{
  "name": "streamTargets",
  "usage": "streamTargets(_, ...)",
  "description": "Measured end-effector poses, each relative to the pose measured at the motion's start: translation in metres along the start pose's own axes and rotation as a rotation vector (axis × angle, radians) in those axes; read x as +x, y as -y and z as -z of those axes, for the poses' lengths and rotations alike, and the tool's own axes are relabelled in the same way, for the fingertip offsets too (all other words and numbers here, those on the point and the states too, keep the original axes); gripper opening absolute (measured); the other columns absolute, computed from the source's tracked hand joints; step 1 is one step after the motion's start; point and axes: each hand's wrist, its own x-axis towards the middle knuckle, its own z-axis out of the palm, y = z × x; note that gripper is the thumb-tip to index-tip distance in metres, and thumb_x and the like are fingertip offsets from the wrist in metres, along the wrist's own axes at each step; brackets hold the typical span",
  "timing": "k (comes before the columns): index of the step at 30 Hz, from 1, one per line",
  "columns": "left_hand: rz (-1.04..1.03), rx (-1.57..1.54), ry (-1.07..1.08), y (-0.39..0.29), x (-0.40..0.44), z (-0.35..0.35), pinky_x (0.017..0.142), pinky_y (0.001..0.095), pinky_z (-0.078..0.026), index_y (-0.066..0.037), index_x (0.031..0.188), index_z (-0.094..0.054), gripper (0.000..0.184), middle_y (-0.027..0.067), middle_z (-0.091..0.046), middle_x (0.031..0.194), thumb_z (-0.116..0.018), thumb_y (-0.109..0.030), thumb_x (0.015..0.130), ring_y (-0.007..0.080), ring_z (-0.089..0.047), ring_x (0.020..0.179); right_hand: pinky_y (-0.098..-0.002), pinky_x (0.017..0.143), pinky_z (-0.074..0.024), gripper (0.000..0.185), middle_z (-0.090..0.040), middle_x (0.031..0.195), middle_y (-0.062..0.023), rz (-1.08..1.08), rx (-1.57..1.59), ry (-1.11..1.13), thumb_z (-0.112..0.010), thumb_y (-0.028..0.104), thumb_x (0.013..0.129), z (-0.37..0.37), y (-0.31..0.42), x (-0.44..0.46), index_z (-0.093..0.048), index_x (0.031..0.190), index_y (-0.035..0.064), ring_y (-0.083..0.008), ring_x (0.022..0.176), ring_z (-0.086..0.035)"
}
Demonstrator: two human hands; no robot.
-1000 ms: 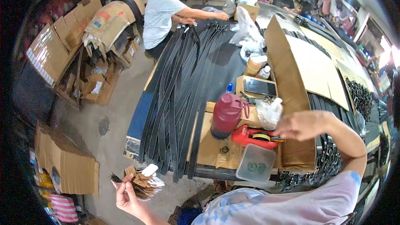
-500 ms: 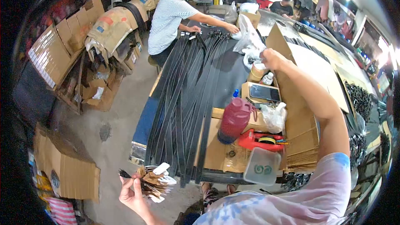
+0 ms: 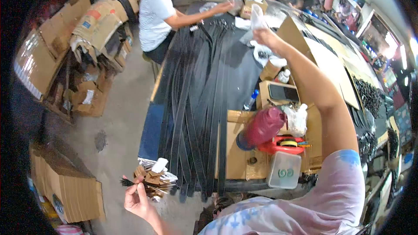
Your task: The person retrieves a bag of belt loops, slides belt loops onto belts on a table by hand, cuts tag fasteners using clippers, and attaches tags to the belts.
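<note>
My left hand [image 3: 138, 202] pinches a bundle of brown and white hang tags [image 3: 152, 176] by their black strings, off the table's near left corner. My right hand [image 3: 267, 40] is stretched across the table, its fingers closed on a clear plastic bag [image 3: 257, 17]; the fingertips are partly hidden. Long black belt-like straps [image 3: 187, 117] lie in a heap along the table, close to the tags. Below my right forearm stand a brown roll [image 3: 270, 69] and a small white bottle [image 3: 284, 76].
A maroon bottle [image 3: 265, 122], a phone [image 3: 283, 92] on a box, a red tape dispenser [image 3: 281, 144] and a clear plastic container [image 3: 284, 170] are at the near right. A person in a striped shirt [image 3: 152, 17] sits across the left edge. Cardboard [image 3: 69, 187] stands on the floor.
My right hand has moved left and farther away, with the plastic bag at it. The co-worker's arm has drawn back from the bag. The view has shifted; my left hand still holds the tags.
</note>
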Motion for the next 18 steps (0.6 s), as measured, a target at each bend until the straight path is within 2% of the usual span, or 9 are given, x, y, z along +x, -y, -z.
streamTargets(2,-0.063,0.076,0.009,0.005,0.002,-0.005,0.106,0.0458,-0.031,0.0,0.085,-0.058,0.008,0.0136,-0.065,0.083,-0.06,0.006,0.081,0.0191,-0.062,0.087,-0.0324,0.074,-0.0433,0.053,-0.057,0.098,-0.0115,0.024,-0.102,-0.012,-0.06,0.031,0.086,-0.006,0.012,0.011,-0.05,0.123,-0.0058,-0.0162,0.079,-0.05)
streamTargets(4,-0.079,0.09,0.017,0.008,0.005,-0.009,0.11,0.049,-0.025,-0.001,0.084,-0.057,0.006,0.0141,-0.065,0.082,-0.059,0.005,0.082,0.0184,-0.061,0.087,-0.033,0.082,-0.0437,0.048,-0.057,0.107,-0.0151,-0.092,-0.068,0.016,-0.064,0.03,0.084,-0.018,0.027,0.013,-0.052,0.114,-0.0052,-0.0178,0.088,-0.051)
streamTargets(8,-0.086,0.106,0.046,0.017,0.017,-0.013,0.112,0.0527,-0.02,-0.002,0.08,-0.053,0.007,0.0142,-0.065,0.081,-0.058,0.0,0.084,0.0179,-0.06,0.086,-0.0321,0.064,-0.0426,0.025,-0.053,0.077,-0.0035,-0.165,0.034,0.133,-0.062,0.025,0.084,-0.037,0.009,0.01,-0.056,0.09,0.0009,-0.0125,0.067,-0.047)
streamTargets(9,-0.099,0.113,0.024,0.019,0.02,-0.014,0.113,0.0528,-0.02,-0.002,0.08,-0.053,0.007,0.014,-0.065,0.082,-0.058,0.0,0.085,0.0178,-0.06,0.085,-0.0329,0.059,-0.0403,0.022,-0.045,0.065,0.0004,-0.237,-0.133,0.312,-0.062,0.025,0.083,-0.031,-0.009,0.023,-0.055,0.081,0.0044,-0.012,0.058,-0.041)
streamTargets(11,-0.113,0.097,0.026,0.029,0.023,-0.008,0.112,0.0537,-0.02,-0.002,0.082,-0.053,0.007,0.0144,-0.065,0.085,-0.058,-0.003,0.087,0.0207,-0.059,0.093,-0.037,0.073,-0.0457,0.035,-0.058,0.081,-0.0079,-0.302,-0.223,0.424,-0.066,0.036,0.083,-0.036,-0.015,0.008,-0.059,0.091,0.0028,-0.0181,0.073,-0.054)
streamTargets(13,-0.104,0.091,0.036,0.033,0.026,-0.012,0.112,0.0542,-0.021,-0.002,0.083,-0.053,0.007,0.015,-0.066,0.087,-0.057,-0.005,0.088,0.0228,-0.058,0.098,-0.0423,0.097,-0.0384,0.068,-0.053,0.124,-0.0218,-0.23,-0.25,0.19,-0.066,0.048,0.081,-0.062,-0.005,-0.029,-0.055,0.115,-0.0097,-0.0269,0.109,-0.054)
streamTargets(14,-0.113,0.08,0.018,0.035,0.027,-0.014,0.111,0.0547,-0.021,-0.002,0.084,-0.052,0.008,0.0156,-0.066,0.088,-0.057,-0.006,0.089,0.0249,-0.056,0.104,-0.0433,0.106,-0.0301,0.09,-0.043,0.134,-0.0259,-0.225,-0.231,0.307,-0.068,0.051,0.078,-0.063,0.007,-0.038,-0.037,0.131,-0.0145,-0.0309,0.13,-0.038)
streamTargets(15,-0.127,0.076,0.071,0.041,0.03,-0.011,0.111,0.0553,-0.022,-0.001,0.086,-0.052,0.009,0.0167,-0.065,0.092,-0.055,-0.007,0.091,0.0277,-0.052,0.111,-0.041,0.106,-0.0324,0.1,-0.038,0.137,-0.0285,-0.219,-0.261,0.454,-0.069,0.055,0.074,-0.056,0.04,-0.06,-0.033,0.13,-0.0181,-0.0341,0.129,-0.038)
streamTargets(18,-0.107,0.02,0.053,0.042,0.035,-0.012,0.111,0.055,-0.022,0.0,0.086,-0.052,0.009,0.017,-0.065,0.094,-0.053,-0.007,0.092,0.0274,-0.053,0.11,-0.0361,0.091,-0.046,0.09,-0.055,0.12,-0.023,-0.203,-0.4,0.024,-0.074,0.056,0.066,-0.089,-0.024,-0.007,-0.053,0.114,-0.0158,-0.0276,0.113,-0.054)
